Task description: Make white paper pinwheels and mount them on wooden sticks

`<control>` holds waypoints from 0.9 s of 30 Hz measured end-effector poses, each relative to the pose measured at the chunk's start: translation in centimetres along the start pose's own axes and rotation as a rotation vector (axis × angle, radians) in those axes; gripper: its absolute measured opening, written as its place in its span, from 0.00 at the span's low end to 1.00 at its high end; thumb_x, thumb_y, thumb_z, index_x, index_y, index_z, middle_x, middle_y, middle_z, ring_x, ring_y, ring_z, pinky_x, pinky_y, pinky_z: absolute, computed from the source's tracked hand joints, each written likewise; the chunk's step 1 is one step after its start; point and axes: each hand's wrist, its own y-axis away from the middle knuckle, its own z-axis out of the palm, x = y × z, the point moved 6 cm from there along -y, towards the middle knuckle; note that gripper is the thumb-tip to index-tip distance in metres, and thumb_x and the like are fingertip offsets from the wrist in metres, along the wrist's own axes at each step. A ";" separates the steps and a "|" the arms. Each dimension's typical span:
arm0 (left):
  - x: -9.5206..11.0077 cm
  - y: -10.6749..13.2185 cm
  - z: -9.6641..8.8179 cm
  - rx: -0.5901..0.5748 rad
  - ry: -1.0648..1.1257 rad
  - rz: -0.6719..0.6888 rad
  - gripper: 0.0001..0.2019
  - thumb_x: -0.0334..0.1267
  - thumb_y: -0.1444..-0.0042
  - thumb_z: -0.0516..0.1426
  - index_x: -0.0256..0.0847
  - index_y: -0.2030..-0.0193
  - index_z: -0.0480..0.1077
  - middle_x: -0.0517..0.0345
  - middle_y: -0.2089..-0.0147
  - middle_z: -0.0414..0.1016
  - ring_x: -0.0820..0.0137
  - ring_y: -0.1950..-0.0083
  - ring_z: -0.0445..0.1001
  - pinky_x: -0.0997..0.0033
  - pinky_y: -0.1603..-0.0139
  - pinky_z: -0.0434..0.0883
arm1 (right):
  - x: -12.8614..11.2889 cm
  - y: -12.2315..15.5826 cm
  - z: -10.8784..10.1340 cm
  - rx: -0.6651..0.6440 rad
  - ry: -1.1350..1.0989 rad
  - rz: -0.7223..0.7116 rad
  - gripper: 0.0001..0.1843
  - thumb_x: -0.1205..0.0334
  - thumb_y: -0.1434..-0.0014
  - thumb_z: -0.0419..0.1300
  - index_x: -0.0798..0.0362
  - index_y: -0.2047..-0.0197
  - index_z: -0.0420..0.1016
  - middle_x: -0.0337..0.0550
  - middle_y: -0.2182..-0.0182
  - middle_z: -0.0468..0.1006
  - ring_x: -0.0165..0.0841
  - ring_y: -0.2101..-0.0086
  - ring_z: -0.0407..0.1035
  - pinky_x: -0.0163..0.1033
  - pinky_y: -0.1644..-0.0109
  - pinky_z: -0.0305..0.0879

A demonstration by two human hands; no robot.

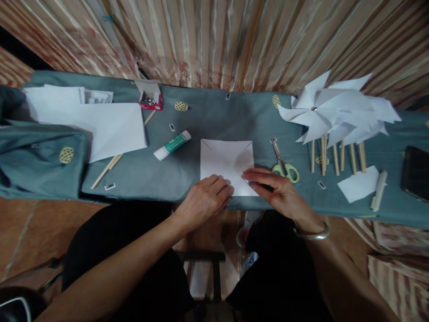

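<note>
Got a plain white sheet (228, 156), green-handled scissors (283, 168), green-and-white glue stick (172, 145), kinda grey-teal tabletop (181, 179) and stripy beige-brown curtain (221, 44).

Matt white paper makes up the creased sheet (227, 157) and the pinwheels (325, 106), whose sticks (337, 159) look like smooth bare wood. The scissors (281, 162) pair shiny metal blades with green plastic handles, and the glue stick (172, 146) looks like smooth plastic. Dull cloth covers the table (208, 117), striped curtain fabric (221, 40) has a soft sheen, and the bangle (320, 235) is polished metal.

Plain, rounded silver-coloured bangle (320, 235) around the right wrist (304, 219); bare forearms (140, 255), black trousers (114, 241)
</note>
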 end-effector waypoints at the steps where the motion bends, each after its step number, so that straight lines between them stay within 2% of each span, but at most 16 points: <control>1: 0.0 0.0 0.0 0.005 -0.007 0.001 0.07 0.35 0.35 0.53 0.37 0.57 0.71 0.53 0.58 0.76 0.64 0.58 0.71 0.65 0.59 0.73 | 0.0 0.0 0.0 0.001 0.001 -0.012 0.15 0.65 0.37 0.58 0.44 0.50 0.79 0.43 0.48 0.79 0.38 0.45 0.71 0.49 0.39 0.67; 7: 0.2 0.0 0.1 0.020 -0.016 0.012 0.08 0.34 0.34 0.51 0.37 0.57 0.71 0.52 0.58 0.76 0.64 0.59 0.71 0.65 0.60 0.73 | -0.1 0.1 -0.2 -0.019 -0.028 -0.039 0.13 0.66 0.38 0.59 0.44 0.53 0.81 0.44 0.47 0.78 0.38 0.45 0.71 0.50 0.40 0.68; 14: 0.4 -0.2 0.2 -0.011 0.027 0.015 0.08 0.35 0.35 0.53 0.36 0.55 0.72 0.51 0.54 0.76 0.62 0.55 0.71 0.63 0.57 0.73 | -0.3 -0.2 -0.3 -0.053 -0.102 -0.025 0.10 0.64 0.40 0.61 0.45 0.57 0.82 0.45 0.45 0.76 0.39 0.46 0.72 0.49 0.41 0.68; 18: 0.3 -0.1 0.3 -0.020 0.029 0.007 0.08 0.35 0.34 0.52 0.36 0.55 0.72 0.50 0.54 0.76 0.63 0.55 0.71 0.63 0.57 0.73 | -0.3 -0.7 0.1 0.015 -0.116 -0.003 0.09 0.64 0.40 0.61 0.46 0.59 0.82 0.44 0.49 0.77 0.38 0.47 0.71 0.48 0.42 0.68; 23: 0.3 0.0 0.5 -0.020 0.003 0.023 0.08 0.33 0.35 0.52 0.36 0.55 0.71 0.49 0.55 0.76 0.63 0.56 0.71 0.63 0.58 0.74 | -0.3 -1.5 0.9 0.142 -0.052 0.008 0.06 0.64 0.40 0.62 0.47 0.62 0.82 0.43 0.57 0.78 0.37 0.54 0.73 0.47 0.46 0.69; 27: 0.3 0.2 0.1 0.018 0.026 0.009 0.07 0.33 0.35 0.52 0.34 0.55 0.71 0.49 0.56 0.77 0.63 0.57 0.72 0.64 0.57 0.75 | -0.5 -2.0 1.3 0.196 -0.012 -0.006 0.03 0.63 0.42 0.64 0.47 0.65 0.80 0.43 0.60 0.78 0.37 0.58 0.73 0.46 0.50 0.70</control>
